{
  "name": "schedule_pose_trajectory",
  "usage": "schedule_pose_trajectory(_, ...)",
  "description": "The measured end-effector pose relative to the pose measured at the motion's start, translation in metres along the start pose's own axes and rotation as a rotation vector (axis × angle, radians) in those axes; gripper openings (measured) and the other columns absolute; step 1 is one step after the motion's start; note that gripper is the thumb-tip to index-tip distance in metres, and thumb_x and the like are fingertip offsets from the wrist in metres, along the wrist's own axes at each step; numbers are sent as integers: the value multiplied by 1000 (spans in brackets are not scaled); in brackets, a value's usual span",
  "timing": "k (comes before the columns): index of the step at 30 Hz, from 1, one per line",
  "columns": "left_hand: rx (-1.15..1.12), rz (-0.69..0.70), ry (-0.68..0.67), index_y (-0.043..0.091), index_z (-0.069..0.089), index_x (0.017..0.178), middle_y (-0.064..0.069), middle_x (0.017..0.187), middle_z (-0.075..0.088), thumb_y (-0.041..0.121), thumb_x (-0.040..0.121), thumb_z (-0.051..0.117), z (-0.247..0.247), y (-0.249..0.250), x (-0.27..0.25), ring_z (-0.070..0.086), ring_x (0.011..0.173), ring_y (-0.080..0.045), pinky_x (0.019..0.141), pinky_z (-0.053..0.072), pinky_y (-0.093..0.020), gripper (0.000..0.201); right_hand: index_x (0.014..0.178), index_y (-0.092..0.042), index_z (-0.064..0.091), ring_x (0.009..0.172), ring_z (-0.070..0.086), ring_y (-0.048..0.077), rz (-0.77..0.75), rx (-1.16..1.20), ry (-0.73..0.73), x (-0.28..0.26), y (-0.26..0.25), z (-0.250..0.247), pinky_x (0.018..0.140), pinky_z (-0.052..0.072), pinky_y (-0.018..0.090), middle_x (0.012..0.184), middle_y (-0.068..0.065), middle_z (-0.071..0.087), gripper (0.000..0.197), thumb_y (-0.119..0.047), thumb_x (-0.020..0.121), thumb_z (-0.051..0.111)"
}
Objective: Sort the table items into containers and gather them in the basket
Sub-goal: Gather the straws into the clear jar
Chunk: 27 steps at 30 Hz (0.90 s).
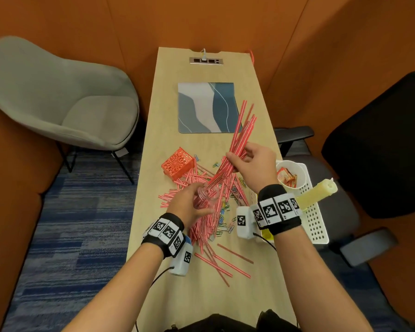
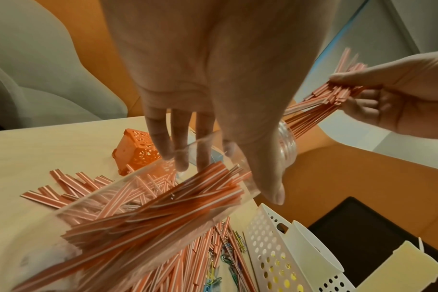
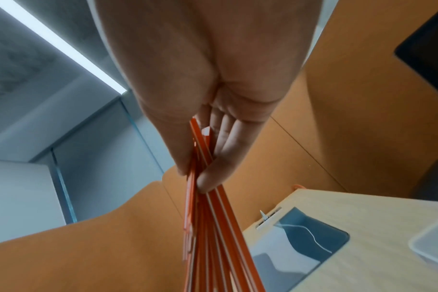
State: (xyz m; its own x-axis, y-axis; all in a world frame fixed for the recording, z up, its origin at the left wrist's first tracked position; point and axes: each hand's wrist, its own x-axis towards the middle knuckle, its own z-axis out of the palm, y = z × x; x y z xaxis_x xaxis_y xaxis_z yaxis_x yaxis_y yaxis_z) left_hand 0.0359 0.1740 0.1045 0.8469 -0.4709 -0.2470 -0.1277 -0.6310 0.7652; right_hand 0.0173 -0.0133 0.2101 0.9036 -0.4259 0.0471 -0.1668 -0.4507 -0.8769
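Observation:
My left hand [image 1: 189, 202] grips a clear plastic jar [image 1: 205, 196], tilted with its threaded mouth [image 2: 286, 142] toward the right hand. In the left wrist view the jar [image 2: 113, 227] holds several red-and-white striped straws. My right hand [image 1: 252, 161] pinches a bundle of straws [image 1: 240, 130] between thumb and fingers [image 3: 208, 177], the bundle's lower ends entering the jar's mouth. Many loose straws [image 1: 208, 226] and coloured paper clips [image 1: 225, 224] lie on the table under the hands. A white perforated basket [image 1: 314, 216] stands at the table's right edge.
An orange lattice box [image 1: 177, 165] lies tipped left of the straw pile. In the basket stand a white cup [image 1: 291, 173] of packets and a yellowish candle [image 1: 316, 195]. A blue-grey mat [image 1: 206, 107] lies farther back. Chairs flank the narrow table [image 1: 153, 164].

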Motion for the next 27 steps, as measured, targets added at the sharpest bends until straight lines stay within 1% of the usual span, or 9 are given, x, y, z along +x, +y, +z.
schedule_pose_trajectory(2,-8,14,9,27,46,145,1,134,62,43,69,86,-1,3,-2,60,117,-16,98,45,-27,88,92,-24,69,70,72,19,20,-41,-28,-1,9,9,67,62,40,81,1,73,7,-26,86,74)
schedule_pose_trajectory(5,-30,39,22,26,46,145,1,136,61,47,67,86,0,8,-4,59,121,-17,100,45,-28,90,93,-19,71,67,70,19,48,-67,-34,-5,25,23,65,61,42,77,1,72,11,-27,86,74)
schedule_pose_trajectory(9,-33,32,16,23,42,148,-2,138,60,51,67,84,0,15,-2,59,120,-18,102,46,-31,96,92,-18,70,70,69,14,38,-100,-86,-16,38,40,69,60,41,78,-5,72,20,-36,84,74)
schedule_pose_trajectory(12,-26,31,28,22,44,147,-2,133,62,48,68,86,-1,19,2,61,112,-17,97,48,-30,92,91,-18,67,67,67,11,0,-98,-80,-25,41,49,68,59,36,75,-6,69,24,-40,83,73)
schedule_pose_trajectory(14,-43,34,35,26,49,141,2,126,66,46,67,88,0,19,5,62,105,-13,91,48,-27,86,91,-20,66,67,65,8,-20,-73,-61,-26,42,50,67,57,29,74,-7,68,20,-37,83,74)
schedule_pose_trajectory(18,-13,21,11,25,47,144,2,130,64,48,67,87,2,16,10,61,110,-14,93,45,-26,90,86,-22,67,67,65,0,-18,-6,-64,-26,48,46,64,52,15,74,-10,69,11,-29,84,75)
schedule_pose_trajectory(19,4,18,6,24,45,145,1,132,63,49,67,87,2,15,10,61,112,-15,95,46,-27,92,86,-21,68,67,64,0,-16,21,-48,-25,50,44,65,51,15,75,-10,69,10,-27,84,76)
schedule_pose_trajectory(23,47,24,-9,21,44,146,-2,136,62,52,67,85,2,13,14,61,119,-20,102,47,-33,95,86,-14,69,73,63,8,17,129,23,-19,60,40,72,57,28,79,-2,69,10,-17,81,78)
schedule_pose_trajectory(27,23,37,-9,21,46,145,-3,136,62,48,68,87,2,14,17,60,120,-20,99,45,-29,91,90,-17,68,72,62,3,-10,105,-97,-18,57,42,71,54,18,82,-2,69,17,-21,80,80)
